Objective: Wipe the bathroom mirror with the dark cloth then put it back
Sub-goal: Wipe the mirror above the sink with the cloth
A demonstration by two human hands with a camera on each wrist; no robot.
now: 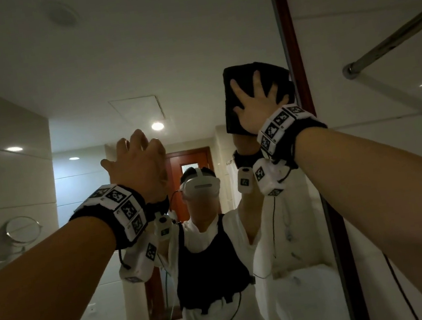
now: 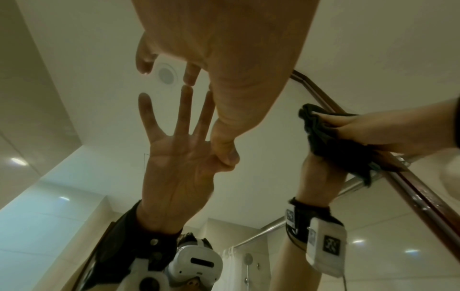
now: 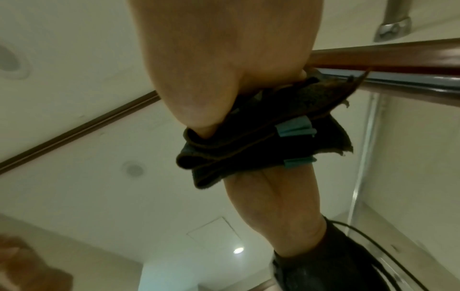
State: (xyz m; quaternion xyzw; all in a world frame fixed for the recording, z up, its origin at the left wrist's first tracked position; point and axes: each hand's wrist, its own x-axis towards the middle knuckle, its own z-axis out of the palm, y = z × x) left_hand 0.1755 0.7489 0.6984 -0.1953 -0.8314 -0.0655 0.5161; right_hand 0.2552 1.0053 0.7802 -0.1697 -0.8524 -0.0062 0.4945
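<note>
Right hand (image 1: 257, 103) with fingers spread flat, pressing the dark cloth (image 1: 244, 78) against the mirror (image 1: 108, 65) beside its wooden frame (image 1: 291, 38), left hand (image 1: 136, 165) empty, fingertips seemingly touching the glass

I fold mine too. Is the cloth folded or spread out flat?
Folded. The right wrist view shows the cloth in stacked layers under the right hand, pressed on the mirror.

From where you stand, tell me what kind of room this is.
Most likely a hotel-style bathroom. A large wood-framed mirror fills the wall, a chrome shower curtain rod runs overhead on the right, and a round swivel vanity mirror is mounted on the left wall.
</note>
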